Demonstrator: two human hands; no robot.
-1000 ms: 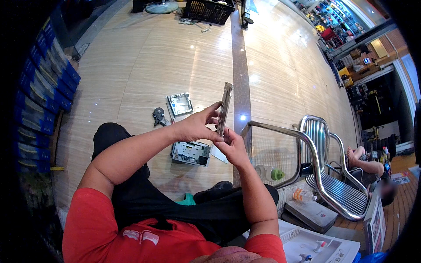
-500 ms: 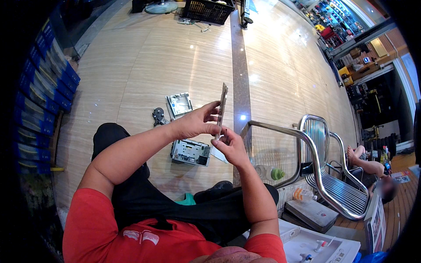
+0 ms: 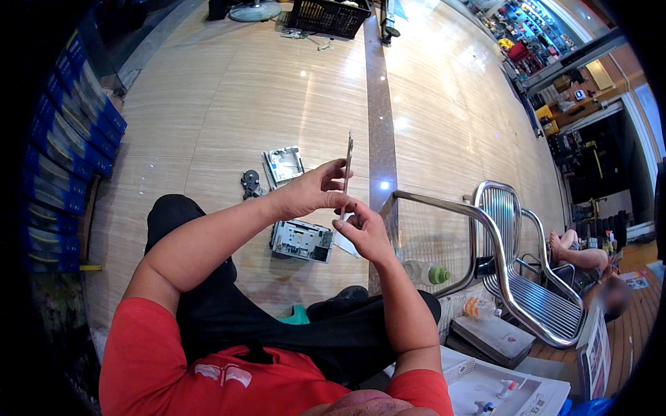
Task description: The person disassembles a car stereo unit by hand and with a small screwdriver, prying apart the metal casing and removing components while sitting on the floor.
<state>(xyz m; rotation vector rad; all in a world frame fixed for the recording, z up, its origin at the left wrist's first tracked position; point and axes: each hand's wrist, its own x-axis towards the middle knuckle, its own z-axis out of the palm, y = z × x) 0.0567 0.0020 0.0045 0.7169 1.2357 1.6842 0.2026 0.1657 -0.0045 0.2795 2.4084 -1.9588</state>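
My left hand (image 3: 310,192) pinches a thin flat metal panel (image 3: 347,166), which stands nearly edge-on to the camera above my lap. My right hand (image 3: 363,231) sits just below it, fingers curled at the panel's lower end and touching it. On the wooden floor beneath lie a grey open electronic unit (image 3: 301,240), a second square silver part (image 3: 284,165) and a small black part (image 3: 250,184).
A row of steel mesh chairs (image 3: 515,239) stands to my right, with a bottle with a green cap (image 3: 429,274) behind the armrest. Another person (image 3: 586,262) sits further right. Blue boxes (image 3: 66,139) line the left. A black crate (image 3: 329,15) stands far back.
The panel has turned from slightly angled to nearly edge-on and upright. My right hand has shifted a little lower at its base.
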